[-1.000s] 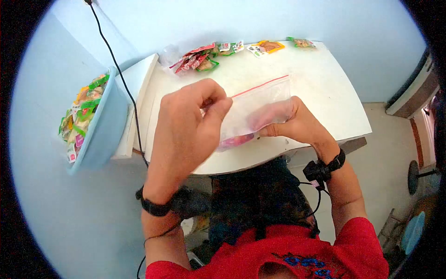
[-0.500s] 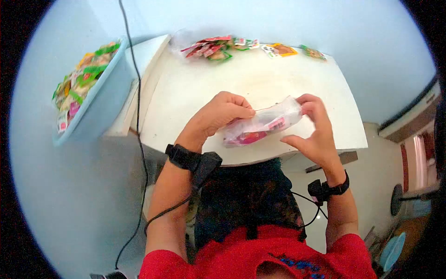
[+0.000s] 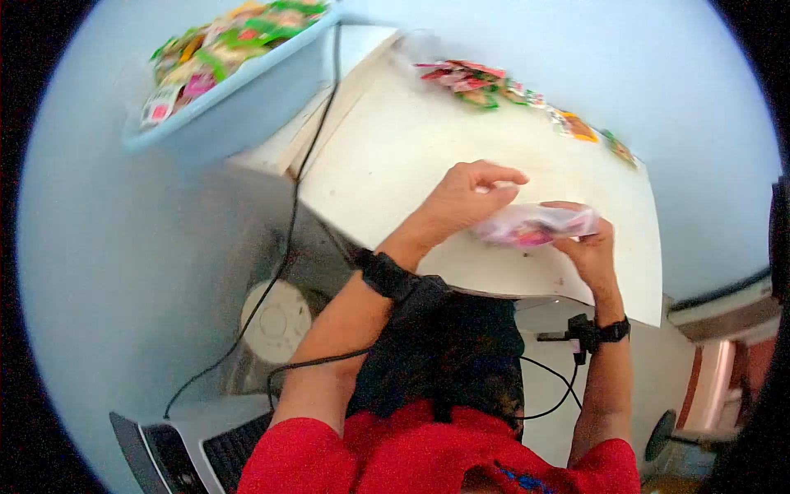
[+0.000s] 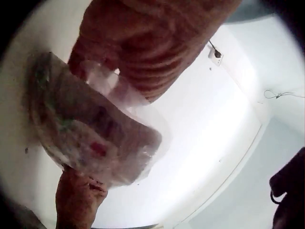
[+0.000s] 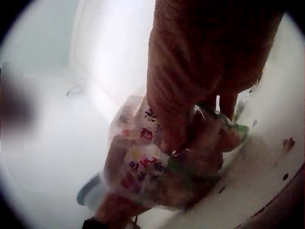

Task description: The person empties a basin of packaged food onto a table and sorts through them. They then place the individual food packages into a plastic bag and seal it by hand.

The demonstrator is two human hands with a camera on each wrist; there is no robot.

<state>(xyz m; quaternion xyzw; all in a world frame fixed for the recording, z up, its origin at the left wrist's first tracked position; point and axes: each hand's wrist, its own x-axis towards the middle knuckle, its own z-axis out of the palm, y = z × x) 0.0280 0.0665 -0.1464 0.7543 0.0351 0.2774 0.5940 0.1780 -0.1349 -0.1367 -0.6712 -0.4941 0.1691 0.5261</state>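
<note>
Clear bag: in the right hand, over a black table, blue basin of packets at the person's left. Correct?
Not black: the head view shows a white table. Clear bag in the right hand over it, blue basin of packets at the person's left.

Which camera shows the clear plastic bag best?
The left wrist view: the clear plastic bag appears large and mostly uncovered, though dim. The head view shows it small and blurred; the right wrist view shows red markings, but the right hand covers part.
</note>
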